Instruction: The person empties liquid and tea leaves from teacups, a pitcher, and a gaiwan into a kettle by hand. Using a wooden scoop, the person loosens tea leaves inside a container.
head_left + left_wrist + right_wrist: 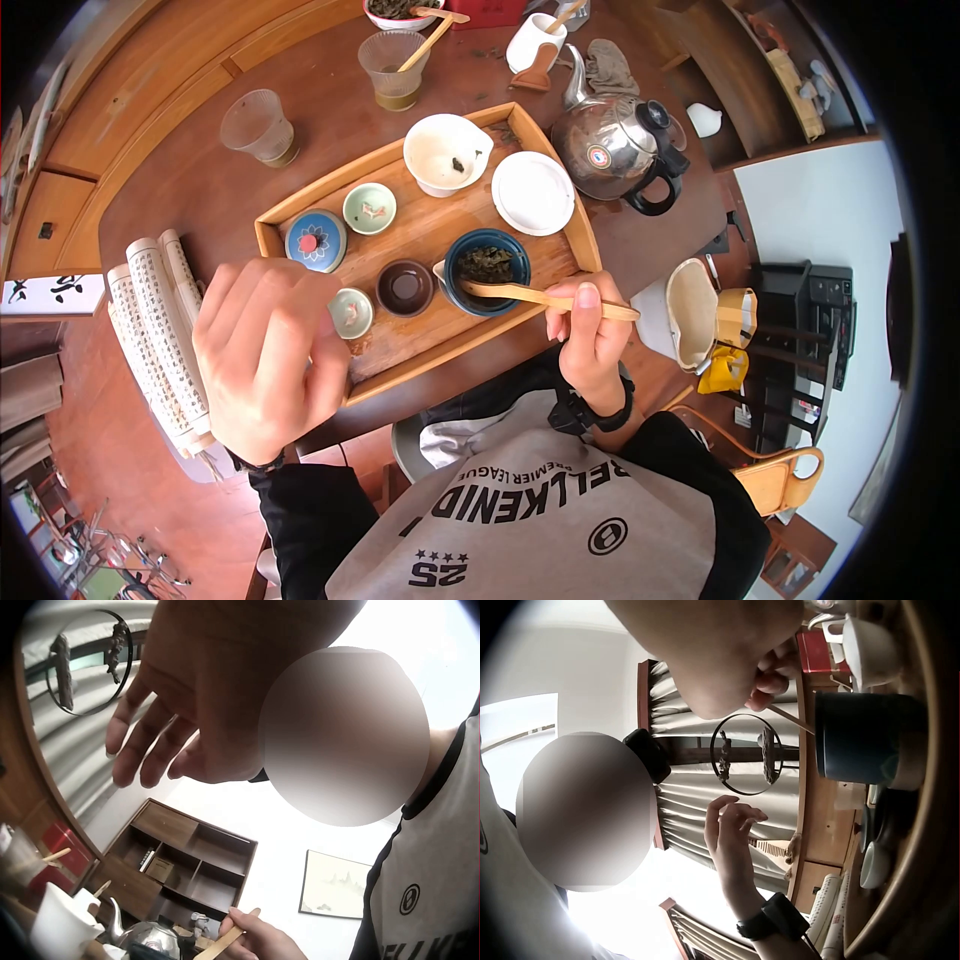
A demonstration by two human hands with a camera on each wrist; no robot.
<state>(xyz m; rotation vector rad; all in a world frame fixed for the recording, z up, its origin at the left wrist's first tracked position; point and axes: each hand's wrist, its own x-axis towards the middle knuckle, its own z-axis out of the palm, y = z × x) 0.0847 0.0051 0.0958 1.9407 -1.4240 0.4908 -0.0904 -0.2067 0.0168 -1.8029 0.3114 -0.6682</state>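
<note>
My right hand point(592, 345) pinches the handle of a wooden tea scoop point(545, 297) between thumb and fingers. The scoop's far end dips inside a dark blue spouted teapot point(524, 262), which stands uncovered on the wooden tray point(420, 377) and has dark tea leaves point(486, 264) in it. In the right wrist view the teapot point(859, 739) appears side-on. Raised over the tray's left end, my left hand point(268, 350) has loosely bent fingers and holds nothing. It partly hides a pale green cup point(352, 314); a dark brown cup point(405, 288) sits beside that.
Also on the tray are a blue lid point(316, 243) with a red knob, another green cup point(370, 209), a white pitcher point(430, 170) and a white round dish point(533, 193). A steel kettle point(610, 150) stands right of it. Two glasses point(258, 122) are behind; scrolls point(160, 330) lie left.
</note>
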